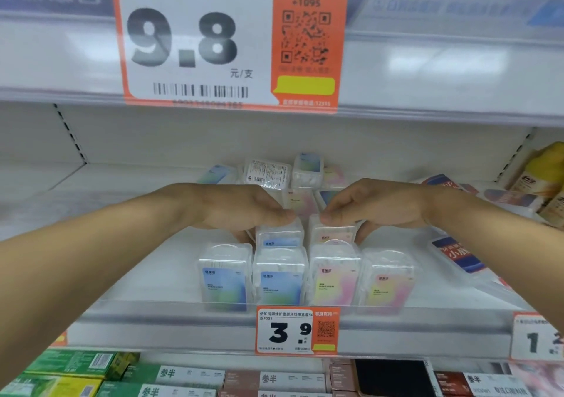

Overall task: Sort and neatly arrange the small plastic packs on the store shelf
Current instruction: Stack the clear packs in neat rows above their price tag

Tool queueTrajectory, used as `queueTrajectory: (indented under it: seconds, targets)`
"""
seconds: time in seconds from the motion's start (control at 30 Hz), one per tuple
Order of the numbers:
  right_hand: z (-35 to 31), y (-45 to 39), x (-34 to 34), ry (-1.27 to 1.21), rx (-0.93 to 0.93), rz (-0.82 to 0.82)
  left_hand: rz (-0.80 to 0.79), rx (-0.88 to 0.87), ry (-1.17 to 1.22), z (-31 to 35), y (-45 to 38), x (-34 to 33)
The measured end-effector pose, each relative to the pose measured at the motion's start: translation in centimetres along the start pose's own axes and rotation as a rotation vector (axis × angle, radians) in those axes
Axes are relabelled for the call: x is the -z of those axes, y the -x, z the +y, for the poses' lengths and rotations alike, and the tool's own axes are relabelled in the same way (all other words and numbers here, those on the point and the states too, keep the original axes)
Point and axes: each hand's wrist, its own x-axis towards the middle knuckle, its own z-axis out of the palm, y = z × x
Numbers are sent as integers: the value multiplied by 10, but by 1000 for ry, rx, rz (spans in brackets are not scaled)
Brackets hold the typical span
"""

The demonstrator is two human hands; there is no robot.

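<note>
Clear plastic packs line the shelf front; left hand pinches the blue second-row pack, right hand pinches the pink one. Squaring the second row, probably; next, the jumbled packs behind need standing upright.

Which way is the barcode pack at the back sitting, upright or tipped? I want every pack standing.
Tipped. The barcode pack leans at an angle atop the back pile, its barcoded back label facing out, unlike the upright front row.
</note>
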Motion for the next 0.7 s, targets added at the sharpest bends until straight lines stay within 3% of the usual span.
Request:
queueTrajectory:
  seconds: [0.5, 0.57, 0.63, 0.7]
  targets:
    - [7, 8, -1, 63, -53, -68, -45, -63, -13, -13, -17, -5]
    - [6, 2, 2, 50, -46, 51, -37, -42, 26, -11, -21, -3]
    - [7, -10, 9, 39, -19, 282, -11, -56, 28, -7, -23, 1]
    - [6, -26, 18, 150, 19, 469, 166, -105, -9, -5, -28, 6]
